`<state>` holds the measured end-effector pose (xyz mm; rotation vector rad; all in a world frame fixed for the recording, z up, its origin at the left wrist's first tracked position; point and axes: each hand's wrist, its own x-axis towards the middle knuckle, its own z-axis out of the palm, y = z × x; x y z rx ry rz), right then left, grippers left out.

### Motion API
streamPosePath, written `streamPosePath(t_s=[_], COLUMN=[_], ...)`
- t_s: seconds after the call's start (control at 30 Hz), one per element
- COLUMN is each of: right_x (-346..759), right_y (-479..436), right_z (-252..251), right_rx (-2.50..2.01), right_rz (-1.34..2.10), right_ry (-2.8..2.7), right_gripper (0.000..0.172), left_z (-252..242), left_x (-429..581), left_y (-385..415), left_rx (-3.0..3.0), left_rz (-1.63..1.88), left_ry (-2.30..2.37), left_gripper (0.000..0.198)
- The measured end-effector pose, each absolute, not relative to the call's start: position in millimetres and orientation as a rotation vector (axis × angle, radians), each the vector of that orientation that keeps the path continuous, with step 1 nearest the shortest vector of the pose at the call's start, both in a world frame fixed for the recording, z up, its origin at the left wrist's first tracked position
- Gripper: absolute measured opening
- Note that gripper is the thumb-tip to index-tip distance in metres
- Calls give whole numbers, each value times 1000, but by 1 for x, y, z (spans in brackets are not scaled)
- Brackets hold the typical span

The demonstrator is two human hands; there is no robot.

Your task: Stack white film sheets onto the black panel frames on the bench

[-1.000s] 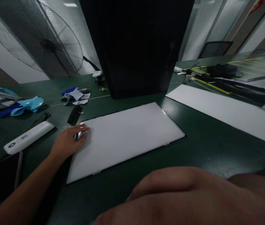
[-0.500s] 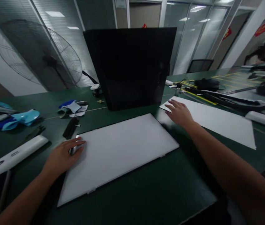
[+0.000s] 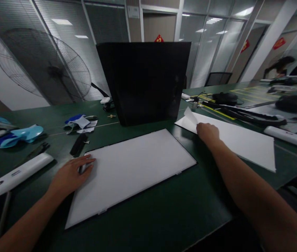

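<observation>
In front of me a flat white panel (image 3: 135,171) with a thin dark frame and small edge tabs lies slightly askew. My left hand (image 3: 71,175) rests on its left edge, fingers stretched over the white face and thumb apart. A small dark, shiny patch shows between that thumb and the fingers; I cannot make out what it is. To the right lies a stack of thin white sheets (image 3: 245,145). My right hand (image 3: 208,133) is closed on the top sheet near its left end, and the far corner of that sheet (image 3: 190,117) curls up. Its fingertips are partly hidden.
A large black screen (image 3: 145,84) stands behind the panel. Leftward lie a white bar-shaped device (image 3: 19,174), a black block (image 3: 78,145), masks (image 3: 81,121) and blue items (image 3: 22,134). Another white device (image 3: 290,137) and black strips (image 3: 245,113) lie right. People sit far right.
My right hand has gone from spread fingers on the sheets to a closed grip, and the top sheet's corner has lifted. The left hand stays on the panel. My view has shifted slightly.
</observation>
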<state>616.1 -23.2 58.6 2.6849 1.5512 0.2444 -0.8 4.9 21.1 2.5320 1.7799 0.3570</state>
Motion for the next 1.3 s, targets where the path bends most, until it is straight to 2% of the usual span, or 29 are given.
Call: streamPosePath(t_s=[0.23, 0.47, 0.7, 0.87, 0.97, 1.13, 1.3], right_x=[524, 407, 389, 389, 390, 416, 486], right_y=[-45, -80, -97, -98, -94, -75, -37], right_z=[94, 74, 51, 44, 41, 48, 51], right_rx=[2107, 1234, 794, 515, 496, 767, 1651], right_rz=[291, 115, -110, -498, -516, -274, 131], right_ry=[2105, 2762, 3101, 3281, 3306, 3211, 2893], right_gripper=[40, 35, 64, 68, 73, 75, 57], left_z=[31, 25, 21, 19, 20, 22, 19], left_x=[5, 1, 0, 0, 1, 2, -1], left_y=[0, 4, 6, 8, 7, 6, 6], left_rx=[2564, 2606, 2587, 2686, 2705, 2664, 2620], left_rz=[424, 474, 449, 416, 376, 372, 438], left_ry=[1754, 1709, 1702, 1584, 1570, 1589, 1673], left_gripper=[52, 51, 65, 62, 58, 58, 57])
